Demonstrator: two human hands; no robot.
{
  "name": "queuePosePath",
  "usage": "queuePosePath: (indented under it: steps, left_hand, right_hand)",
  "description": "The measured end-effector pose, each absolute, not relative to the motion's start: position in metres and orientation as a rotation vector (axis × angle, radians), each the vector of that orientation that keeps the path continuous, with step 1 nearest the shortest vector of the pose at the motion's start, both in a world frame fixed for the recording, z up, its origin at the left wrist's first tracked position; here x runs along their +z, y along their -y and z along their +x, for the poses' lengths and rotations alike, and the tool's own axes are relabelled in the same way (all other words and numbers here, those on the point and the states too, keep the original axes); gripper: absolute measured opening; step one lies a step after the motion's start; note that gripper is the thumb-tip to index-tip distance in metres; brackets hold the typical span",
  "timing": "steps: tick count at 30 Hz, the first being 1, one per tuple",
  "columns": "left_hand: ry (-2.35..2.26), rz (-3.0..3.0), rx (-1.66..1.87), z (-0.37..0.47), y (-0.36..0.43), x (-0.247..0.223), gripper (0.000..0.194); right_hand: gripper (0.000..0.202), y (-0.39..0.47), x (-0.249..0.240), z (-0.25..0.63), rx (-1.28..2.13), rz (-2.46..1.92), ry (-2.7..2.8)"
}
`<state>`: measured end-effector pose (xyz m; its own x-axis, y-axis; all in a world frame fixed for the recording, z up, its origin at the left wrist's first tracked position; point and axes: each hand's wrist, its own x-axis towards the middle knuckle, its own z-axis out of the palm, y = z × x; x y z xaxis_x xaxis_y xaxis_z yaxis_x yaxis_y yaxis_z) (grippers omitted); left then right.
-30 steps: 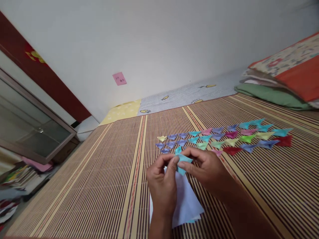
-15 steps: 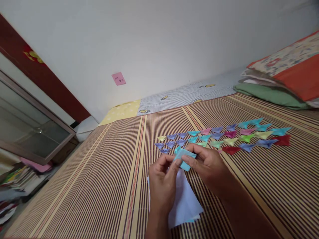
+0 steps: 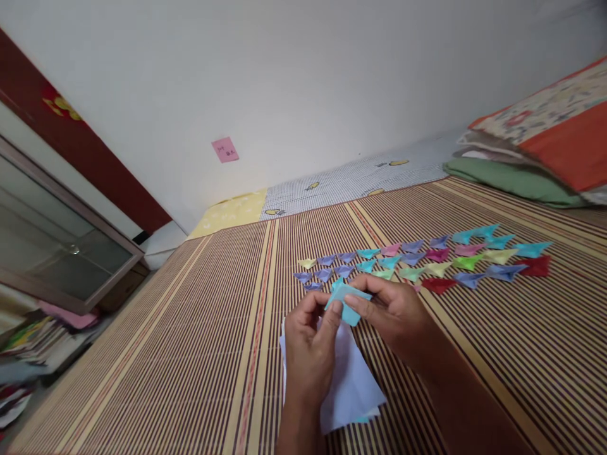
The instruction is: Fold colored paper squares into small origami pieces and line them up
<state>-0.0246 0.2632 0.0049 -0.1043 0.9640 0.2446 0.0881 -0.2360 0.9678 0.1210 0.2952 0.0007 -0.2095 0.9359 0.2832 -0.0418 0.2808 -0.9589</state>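
A small folded piece of light blue paper is held between both hands above the striped mat. My left hand pinches its left edge, thumb on the near face. From the right, my right hand grips the same paper between thumb and fingers. Beneath my left hand lies a stack of white sheets, with a bit of blue showing at its lower corner. Beyond the hands, several folded paper boats stand in rows, among them a yellow one, a dark red one and a green one.
Folded bedding is piled at the right by the wall. A pink note is stuck on the wall. At the left are a glass-fronted cabinet and a pile of books beyond the mat's edge.
The blue paper has shifted very slightly to the left between the fingers. Both hands keep hold of it, and the rows of boats are unchanged.
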Motion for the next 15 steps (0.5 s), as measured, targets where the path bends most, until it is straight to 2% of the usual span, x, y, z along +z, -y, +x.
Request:
queuePosePath:
  steps: [5,9,12,15]
  left_hand:
    - [-1.285,1.528,1.360,-0.026,-0.265,0.005,0.023]
    - [-1.186,1.339,1.423,-0.020,-0.268,0.001,0.006]
    - [-1.156,1.208,1.486,-0.016,-0.269,0.001,0.022]
    - [-1.097,1.070,1.473,-0.018,-0.269,0.000,0.020]
  right_hand:
    - [0.016,-0.295,0.002,0.121,1.082,-0.851,1.488]
    - [0.019,-0.296,0.003,0.117,1.141,-0.870,1.295]
    - [0.018,-0.297,0.001,0.114,1.218,-0.836,1.167]
    - [0.014,-0.300,-0.004,0.111,1.261,-0.790,1.125]
